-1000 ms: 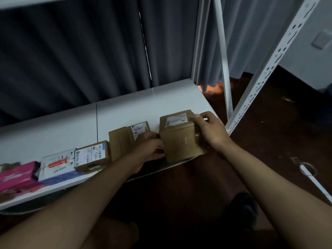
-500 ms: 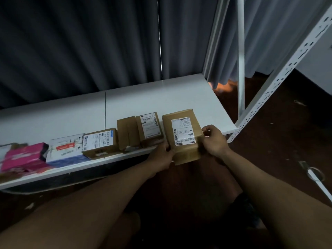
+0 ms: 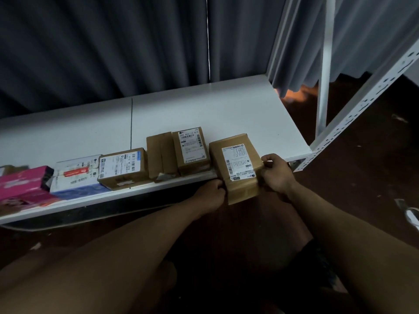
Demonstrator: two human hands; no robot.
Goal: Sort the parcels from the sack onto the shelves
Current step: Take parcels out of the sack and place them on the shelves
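While both forearms reach forward from below, the left hand [image 3: 209,196] grips the left edge of a brown cardboard parcel [image 3: 235,166] with curled fingers, and the right hand [image 3: 275,175] pinches its right edge between thumb and fingers. This parcel lies label-up at the front edge of the white shelf [image 3: 238,109], its near end overhanging the edge. To its left, a row rests along the shelf front: a labelled brown box [image 3: 191,150], a plain taped box [image 3: 161,155], another labelled box [image 3: 123,167], a white-and-blue package [image 3: 77,175] and a pink package [image 3: 21,182]. Grey curtains [image 3: 113,41] hang behind.
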